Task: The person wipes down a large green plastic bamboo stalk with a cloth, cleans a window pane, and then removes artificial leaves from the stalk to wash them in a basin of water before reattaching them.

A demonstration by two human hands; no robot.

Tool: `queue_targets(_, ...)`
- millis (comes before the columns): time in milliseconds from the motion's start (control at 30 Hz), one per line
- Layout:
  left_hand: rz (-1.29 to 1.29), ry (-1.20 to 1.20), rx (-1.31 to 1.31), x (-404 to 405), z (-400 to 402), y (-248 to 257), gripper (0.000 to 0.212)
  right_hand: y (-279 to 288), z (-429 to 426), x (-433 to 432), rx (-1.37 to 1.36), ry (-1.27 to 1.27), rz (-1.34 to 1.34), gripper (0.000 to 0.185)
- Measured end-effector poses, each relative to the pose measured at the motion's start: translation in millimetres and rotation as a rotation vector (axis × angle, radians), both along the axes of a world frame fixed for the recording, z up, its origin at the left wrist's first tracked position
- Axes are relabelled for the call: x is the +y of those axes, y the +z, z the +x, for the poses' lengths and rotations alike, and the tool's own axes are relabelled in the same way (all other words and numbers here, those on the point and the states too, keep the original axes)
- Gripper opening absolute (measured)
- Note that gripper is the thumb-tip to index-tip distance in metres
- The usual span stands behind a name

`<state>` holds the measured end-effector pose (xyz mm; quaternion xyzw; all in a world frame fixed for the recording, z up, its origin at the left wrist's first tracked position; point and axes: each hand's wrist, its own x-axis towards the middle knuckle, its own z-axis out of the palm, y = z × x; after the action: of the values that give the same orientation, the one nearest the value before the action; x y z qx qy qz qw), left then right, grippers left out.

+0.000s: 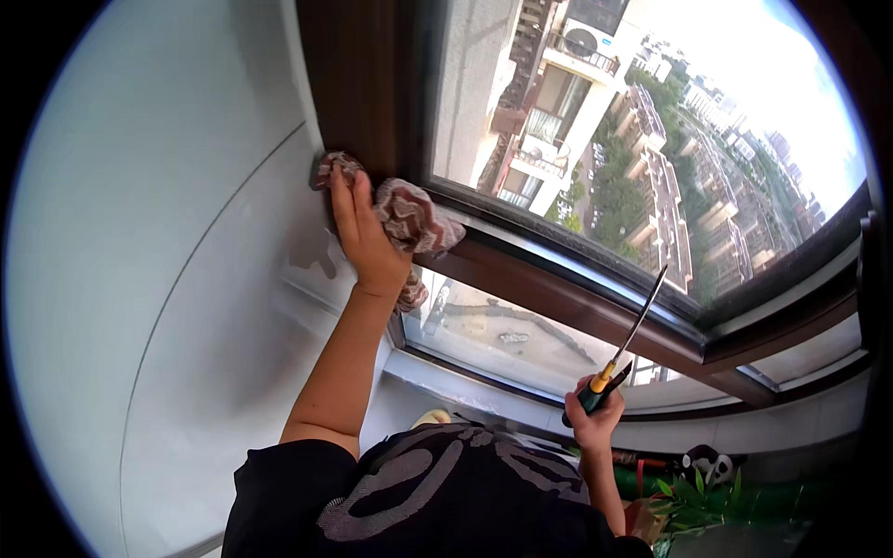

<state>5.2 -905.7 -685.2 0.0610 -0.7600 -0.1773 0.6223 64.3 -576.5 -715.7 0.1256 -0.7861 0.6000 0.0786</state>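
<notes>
My left hand (366, 234) presses a brown-and-white patterned cloth (418, 220) against the dark brown window frame (370, 91), where it meets the pale wall. Part of the cloth bunches beside the hand, and another end hangs below the wrist. In my right hand (596, 411) is a screwdriver (631, 335) with a yellow and dark green handle, its long metal shaft pointing up in front of the window. A second dark tool with a pointed tip (621, 376) sits in the same hand; its kind cannot be told.
A large glass pane (628, 153) looks out on buildings far below. Under the frame's crossbar lies a lower pane (502, 328) above a white ledge (460, 394). At the lower right are green leaves (698, 495) and a black-and-white panda figure (708, 464). Tiled wall (202, 279) stands at left.
</notes>
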Motion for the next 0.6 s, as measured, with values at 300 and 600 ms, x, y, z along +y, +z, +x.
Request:
queue_targets(300, 0.023, -0.451, 0.057, 82, -11, -36, 0.043, -21, 7, 33, 0.224, -0.073, 0.267, 0.026)
queue_targets(600, -0.332, -0.402, 0.033, 176, -12, -22, 0.039, -31, 54, 94, 0.114, -0.410, 0.216, 0.024)
